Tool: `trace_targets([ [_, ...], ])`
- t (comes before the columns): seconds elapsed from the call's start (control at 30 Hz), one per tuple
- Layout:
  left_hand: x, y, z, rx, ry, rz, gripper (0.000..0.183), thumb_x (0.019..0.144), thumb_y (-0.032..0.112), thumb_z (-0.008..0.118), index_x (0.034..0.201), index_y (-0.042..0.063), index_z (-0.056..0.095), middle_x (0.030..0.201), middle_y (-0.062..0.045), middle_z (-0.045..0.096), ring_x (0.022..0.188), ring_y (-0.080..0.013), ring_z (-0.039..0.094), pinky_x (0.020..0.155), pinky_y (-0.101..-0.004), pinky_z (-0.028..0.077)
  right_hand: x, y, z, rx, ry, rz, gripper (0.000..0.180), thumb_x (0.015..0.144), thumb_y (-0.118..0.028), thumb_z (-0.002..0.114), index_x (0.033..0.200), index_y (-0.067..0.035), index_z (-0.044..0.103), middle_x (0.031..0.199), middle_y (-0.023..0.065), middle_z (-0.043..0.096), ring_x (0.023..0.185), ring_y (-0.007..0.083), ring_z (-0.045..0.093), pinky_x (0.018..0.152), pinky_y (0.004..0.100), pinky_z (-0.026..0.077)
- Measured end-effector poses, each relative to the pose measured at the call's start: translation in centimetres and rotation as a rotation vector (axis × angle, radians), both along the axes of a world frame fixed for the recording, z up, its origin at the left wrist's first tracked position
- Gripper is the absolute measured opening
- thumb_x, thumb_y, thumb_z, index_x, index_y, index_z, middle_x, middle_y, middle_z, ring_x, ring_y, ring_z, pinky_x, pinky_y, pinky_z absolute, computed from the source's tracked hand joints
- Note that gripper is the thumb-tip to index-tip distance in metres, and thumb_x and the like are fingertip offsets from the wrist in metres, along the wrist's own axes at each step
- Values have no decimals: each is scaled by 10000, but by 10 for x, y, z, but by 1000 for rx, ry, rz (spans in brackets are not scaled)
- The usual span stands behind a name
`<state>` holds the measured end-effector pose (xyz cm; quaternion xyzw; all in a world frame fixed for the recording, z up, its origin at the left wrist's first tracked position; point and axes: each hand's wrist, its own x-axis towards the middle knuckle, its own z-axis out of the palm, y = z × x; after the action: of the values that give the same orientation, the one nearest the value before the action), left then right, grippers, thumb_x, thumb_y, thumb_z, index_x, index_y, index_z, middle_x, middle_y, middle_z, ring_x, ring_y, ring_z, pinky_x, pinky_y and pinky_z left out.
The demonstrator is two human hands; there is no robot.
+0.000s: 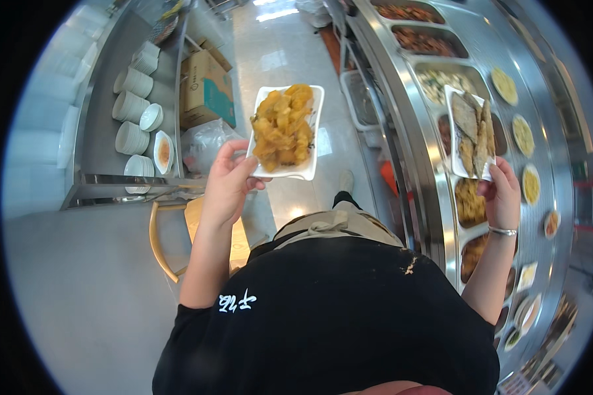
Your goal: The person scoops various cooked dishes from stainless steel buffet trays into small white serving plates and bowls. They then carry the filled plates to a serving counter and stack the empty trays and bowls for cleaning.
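My left hand (234, 177) grips the lower left corner of a white rectangular dish (317, 106), its thumb on the rim. Golden, battered fried pieces (282, 129) are heaped on that dish, which is over the floor. On the other side, my right hand (501, 185) grips the lower end of a narrower white dish (456, 165). Several whole fried fish (467, 121) lie lengthwise on it. This second dish is above the food pans of the steel serving counter, near a pan of pale, chopped food (440, 81). A metal bangle circles my right wrist.
The steel serving counter (548, 148) runs along the right, bearing food pans and small plated dishes (524, 136). At the left, a steel shelf holds stacked white bowls (131, 138). A cardboard box (205, 89), a plastic bag (205, 143) and a wooden chair (160, 247) stand nearby.
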<state>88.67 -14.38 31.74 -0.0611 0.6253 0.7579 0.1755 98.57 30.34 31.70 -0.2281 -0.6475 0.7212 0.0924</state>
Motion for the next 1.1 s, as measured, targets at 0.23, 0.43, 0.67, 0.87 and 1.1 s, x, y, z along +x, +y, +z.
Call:
trace_targets([
  [0.23, -149, 0, 13, 1, 10, 178, 264, 904, 61, 528, 1157, 51, 451, 932, -105, 640, 727, -161, 624, 600, -252, 476, -224, -20, 14, -43, 70, 137, 144, 940, -124, 497, 1016, -23, 566, 774, 24, 609, 552, 77, 548, 513, 215, 477],
  [0.43, -284, -44, 15, 46, 46, 348, 233, 914, 38, 503, 1140, 51, 450, 918, -112, 646, 706, -151, 619, 563, -232, 484, -433, -70, 41, -91, 49, 279, 129, 929, -107, 485, 990, -14, 550, 770, 37, 610, 534, 84, 552, 502, 211, 478],
  [0.67, -490, -97, 18, 49, 65, 312, 203, 907, 22, 483, 1104, 34, 436, 887, -135, 656, 654, -167, 632, 542, -242, 508, -616, -99, 38, -222, 107, 195, 120, 907, -92, 502, 977, -8, 551, 729, 42, 595, 510, 101, 545, 476, 241, 491],
  [0.87, -686, -101, 30, 40, 81, 147, 210, 913, 27, 487, 1117, 36, 437, 881, -141, 659, 655, -167, 635, 542, -233, 501, -719, -82, 59, -153, 101, -61, 111, 907, -94, 497, 968, -15, 546, 693, 35, 591, 501, 94, 540, 477, 217, 476],
  [1.1, -889, -71, 13, 104, 75, 125, 224, 916, 48, 518, 1129, 47, 450, 888, -111, 651, 652, -143, 622, 536, -226, 492, -874, -19, 69, -59, 90, -160, 118, 909, -134, 496, 976, -50, 545, 687, 17, 593, 512, 89, 546, 494, 218, 479],
])
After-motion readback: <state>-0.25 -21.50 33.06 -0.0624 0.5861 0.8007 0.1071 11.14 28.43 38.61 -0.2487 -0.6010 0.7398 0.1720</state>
